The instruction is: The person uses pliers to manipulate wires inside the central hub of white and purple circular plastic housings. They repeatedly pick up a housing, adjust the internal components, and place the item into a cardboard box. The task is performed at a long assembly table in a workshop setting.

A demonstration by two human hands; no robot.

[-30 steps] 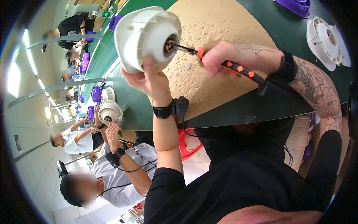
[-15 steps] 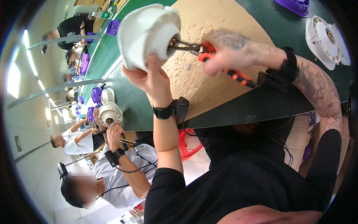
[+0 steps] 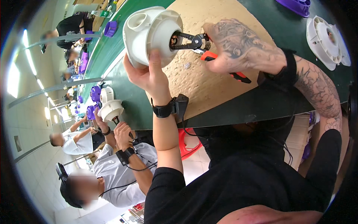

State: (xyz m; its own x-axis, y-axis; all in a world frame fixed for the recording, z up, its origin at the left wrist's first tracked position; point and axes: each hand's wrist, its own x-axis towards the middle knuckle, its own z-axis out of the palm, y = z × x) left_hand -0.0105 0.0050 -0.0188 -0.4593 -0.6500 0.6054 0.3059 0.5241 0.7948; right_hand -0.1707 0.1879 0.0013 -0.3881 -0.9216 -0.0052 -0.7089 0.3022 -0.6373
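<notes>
The left hand [image 3: 149, 76] grips a white plastic housing [image 3: 152, 41] with a round flange and a bell-shaped body, thumb on the near side, holding it over the upper left edge of a tan, pitted board [image 3: 218, 89]. The board lies on a dark green worktop [image 3: 136, 112]. The right hand [image 3: 240, 48] is closed around pliers [image 3: 192, 44] with black metal jaws and orange-and-black handles. The jaws reach into the housing's round opening, where copper-coloured parts show; whether they pinch anything there cannot be told.

Half a second ago the housing's far side looked plain; it has since turned, and a short round tube now shows there. The pliers' jaws, narrower earlier, now stand spread, and the right hand has rolled so its tattooed back faces up. The white ring-shaped plastic part [image 3: 319, 43] at the right stays put.
</notes>
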